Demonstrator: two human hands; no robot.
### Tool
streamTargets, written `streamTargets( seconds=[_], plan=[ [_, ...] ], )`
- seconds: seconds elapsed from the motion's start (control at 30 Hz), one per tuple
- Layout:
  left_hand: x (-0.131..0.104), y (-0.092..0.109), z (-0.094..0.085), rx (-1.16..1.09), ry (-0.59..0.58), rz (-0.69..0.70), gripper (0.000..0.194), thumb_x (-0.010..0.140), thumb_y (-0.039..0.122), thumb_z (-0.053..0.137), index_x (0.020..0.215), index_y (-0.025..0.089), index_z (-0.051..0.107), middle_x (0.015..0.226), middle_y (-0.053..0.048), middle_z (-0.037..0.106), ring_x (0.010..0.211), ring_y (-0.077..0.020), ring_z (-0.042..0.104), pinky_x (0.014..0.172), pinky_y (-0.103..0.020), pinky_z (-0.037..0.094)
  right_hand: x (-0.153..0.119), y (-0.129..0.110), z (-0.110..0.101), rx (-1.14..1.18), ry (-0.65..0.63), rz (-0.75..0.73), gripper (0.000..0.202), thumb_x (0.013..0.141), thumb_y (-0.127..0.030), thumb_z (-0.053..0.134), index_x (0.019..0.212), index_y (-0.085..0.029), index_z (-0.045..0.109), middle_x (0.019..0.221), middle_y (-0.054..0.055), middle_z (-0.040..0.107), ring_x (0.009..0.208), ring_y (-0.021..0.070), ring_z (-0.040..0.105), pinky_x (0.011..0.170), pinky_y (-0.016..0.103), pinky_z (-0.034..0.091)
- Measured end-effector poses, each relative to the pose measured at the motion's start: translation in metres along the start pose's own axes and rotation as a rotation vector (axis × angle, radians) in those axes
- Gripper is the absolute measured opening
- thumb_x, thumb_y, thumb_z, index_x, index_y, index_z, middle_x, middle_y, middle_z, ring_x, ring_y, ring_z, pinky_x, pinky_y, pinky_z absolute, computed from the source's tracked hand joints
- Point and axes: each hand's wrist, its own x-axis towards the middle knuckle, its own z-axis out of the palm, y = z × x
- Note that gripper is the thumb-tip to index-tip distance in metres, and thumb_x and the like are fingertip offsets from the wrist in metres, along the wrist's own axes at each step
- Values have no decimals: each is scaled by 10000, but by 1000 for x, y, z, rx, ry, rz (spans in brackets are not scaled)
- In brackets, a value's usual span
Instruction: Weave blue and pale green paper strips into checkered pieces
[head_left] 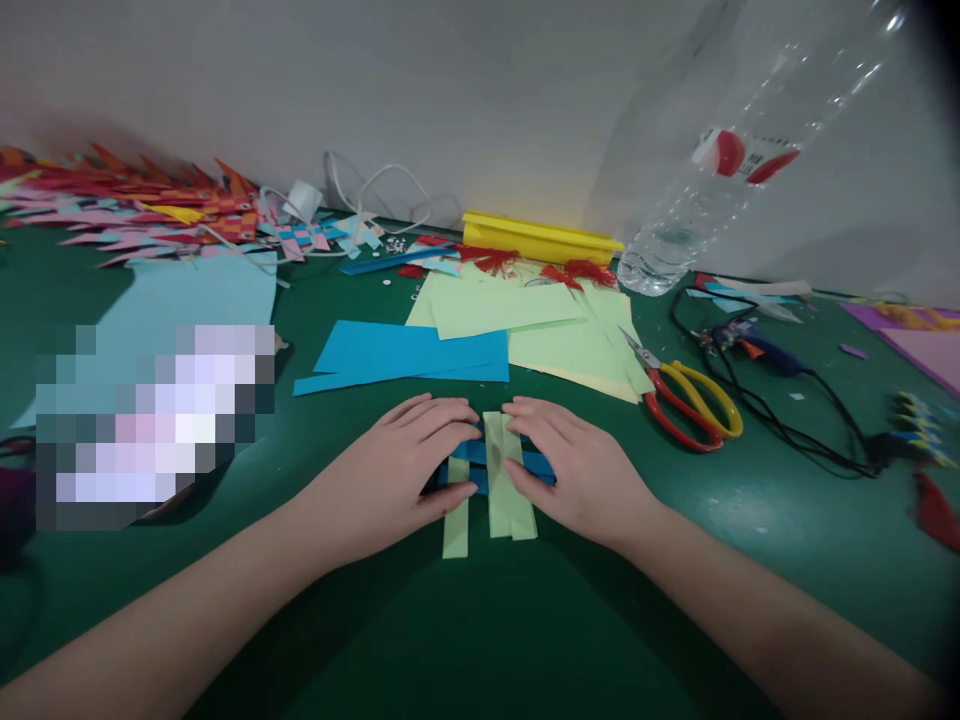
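Light-green paper strips [497, 490] stand upright across dark-blue paper strips [472, 462], crossing over and under them flat on the table in front of me. My left hand [424, 455] curls over the left ends of the blue strips and one green strip, thumb below and fingers above. From the other side, my right hand [574, 465] grips the right ends, its thumb and fingertips touching the right green strip. The fingers cover parts of the crossings. Just beyond the hands lie blue paper sheets [405, 350].
Red-and-yellow-handled scissors [694, 405] lie to the right, near a black cable [772, 415]. Light-green paper [510, 305], a yellow holder [540, 238] and a tilted plastic bottle [720, 190] are behind. A blurred-out bright device [165, 420] is at left, with folded paper pieces [172, 210] beyond.
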Motion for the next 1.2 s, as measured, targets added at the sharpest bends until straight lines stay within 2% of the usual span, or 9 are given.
streamTargets(
  seconds=[0.3, 0.47, 0.63, 0.77, 0.9, 1.07, 1.2],
  plan=[
    [0, -1, -3, 17, 20, -5, 346, 880, 440, 533, 1157, 234, 511, 1292, -40, 514, 1268, -222, 402, 1076, -431, 313, 0, -1, 0, -72, -19, -35, 335, 912, -320, 457, 1140, -107, 581, 1249, 98, 604, 1205, 207, 524, 1015, 353, 470],
    [0, 0, -4, 13, 10, -20, 421, 882, 503, 495, 1201, 228, 479, 1291, -43, 513, 1262, -218, 402, 1079, -424, 301, 0, -1, -2, -22, -15, -18, 320, 908, -323, 467, 1136, -121, 565, 1256, 101, 595, 1189, 209, 532, 991, 364, 486],
    [1, 2, -5, -3, 15, -25, 500, 860, 503, 529, 1269, 236, 423, 1307, -37, 499, 1253, -219, 402, 1078, -418, 293, 2, -1, -3, 53, 37, 38, 241, 891, -223, 468, 1096, -135, 558, 1226, 94, 605, 1133, 185, 555, 963, 345, 487],
    [1, 4, -5, -12, 9, -15, 443, 855, 454, 552, 1231, 240, 452, 1295, -36, 499, 1243, -219, 401, 1068, -414, 301, 2, -1, -3, 110, 35, 126, 250, 847, -121, 460, 1082, -166, 532, 1202, 82, 604, 1108, 187, 551, 928, 368, 490],
    [1, 4, -5, -25, 3, -6, 380, 857, 397, 555, 1197, 246, 474, 1303, -39, 485, 1250, -224, 391, 1063, -426, 302, 3, 3, -6, 169, 17, 149, 233, 770, -73, 476, 965, -196, 514, 1202, 70, 586, 1137, 203, 519, 940, 404, 464],
    [0, 4, -6, -39, 17, 5, 227, 832, 275, 539, 1054, 229, 525, 1275, -37, 498, 1245, -228, 397, 1069, -448, 290, 5, 14, -11, 216, -102, 87, 261, 764, -137, 517, 1013, -211, 498, 1265, 71, 533, 1208, 230, 458, 1008, 458, 402],
    [-1, 4, -6, -60, 25, 2, 179, 844, 326, 544, 984, 216, 523, 1244, -51, 519, 1224, -235, 417, 1052, -450, 310, 5, 17, -12, 237, -127, 33, 256, 775, -197, 547, 1026, -210, 502, 1254, 88, 535, 1212, 249, 455, 1009, 476, 399]
  ],
)
